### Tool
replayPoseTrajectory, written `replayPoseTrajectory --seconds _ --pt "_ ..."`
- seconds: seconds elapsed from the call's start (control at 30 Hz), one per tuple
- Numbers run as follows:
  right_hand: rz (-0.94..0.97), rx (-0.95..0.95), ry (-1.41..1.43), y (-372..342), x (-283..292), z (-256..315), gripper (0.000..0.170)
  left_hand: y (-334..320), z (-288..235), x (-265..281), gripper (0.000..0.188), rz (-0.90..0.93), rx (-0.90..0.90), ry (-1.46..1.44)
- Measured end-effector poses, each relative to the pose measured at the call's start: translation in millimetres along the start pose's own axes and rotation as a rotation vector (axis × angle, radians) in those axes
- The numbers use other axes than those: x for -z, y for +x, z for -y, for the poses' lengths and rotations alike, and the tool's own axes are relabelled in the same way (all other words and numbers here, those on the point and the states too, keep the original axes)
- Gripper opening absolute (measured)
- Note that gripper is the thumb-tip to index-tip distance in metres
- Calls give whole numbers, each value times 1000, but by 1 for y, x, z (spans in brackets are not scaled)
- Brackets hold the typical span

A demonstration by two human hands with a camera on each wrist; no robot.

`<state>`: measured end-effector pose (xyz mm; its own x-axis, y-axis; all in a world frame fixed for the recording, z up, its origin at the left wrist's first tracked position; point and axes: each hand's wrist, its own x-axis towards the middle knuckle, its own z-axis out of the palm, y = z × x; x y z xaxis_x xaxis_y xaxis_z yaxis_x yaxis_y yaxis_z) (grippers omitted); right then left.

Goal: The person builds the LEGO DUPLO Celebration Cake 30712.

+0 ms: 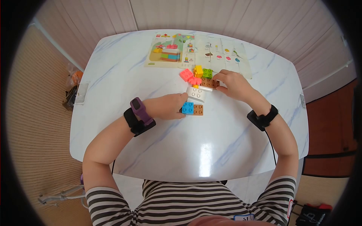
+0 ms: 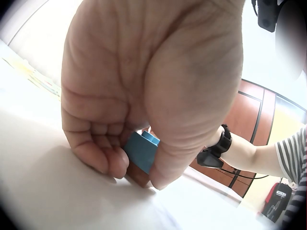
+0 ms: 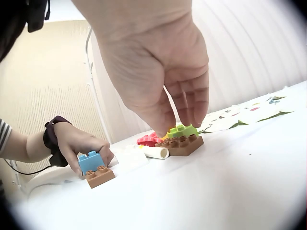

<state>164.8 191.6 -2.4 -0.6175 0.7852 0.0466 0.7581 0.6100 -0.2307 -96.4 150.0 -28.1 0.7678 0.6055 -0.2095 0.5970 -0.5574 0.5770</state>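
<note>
In the head view my left hand [image 1: 167, 106] pinches a blue toy building brick [image 1: 187, 107] between thumb and fingers. This brick sits on one end of a longer brown brick [image 1: 198, 110], whose bare studs show to the right. My right hand [image 1: 235, 86] hovers at the right end of a second brown brick [image 1: 210, 83]. Its fingers hang down, fairly straight, just over that brick in the right wrist view. A white piece with studs [image 1: 196, 95] lies between the hands, with a white tube [image 3: 156, 152] beside it.
Behind the white piece are a coral pink brick [image 1: 186, 75], a coral bow-shaped piece [image 1: 195, 81], a yellow brick [image 1: 198, 71] and a green brick [image 1: 207, 73]. An unfolded picture leaflet [image 1: 166, 56] lies toward the far edge of the marbled table [image 1: 151, 150].
</note>
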Motion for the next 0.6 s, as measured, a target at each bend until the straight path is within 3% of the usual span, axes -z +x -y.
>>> replayPoseTrajectory --seconds 0.6 --pt "-7 -55 -85 22 0 9 30 2 4 -1 38 22 1 -37"
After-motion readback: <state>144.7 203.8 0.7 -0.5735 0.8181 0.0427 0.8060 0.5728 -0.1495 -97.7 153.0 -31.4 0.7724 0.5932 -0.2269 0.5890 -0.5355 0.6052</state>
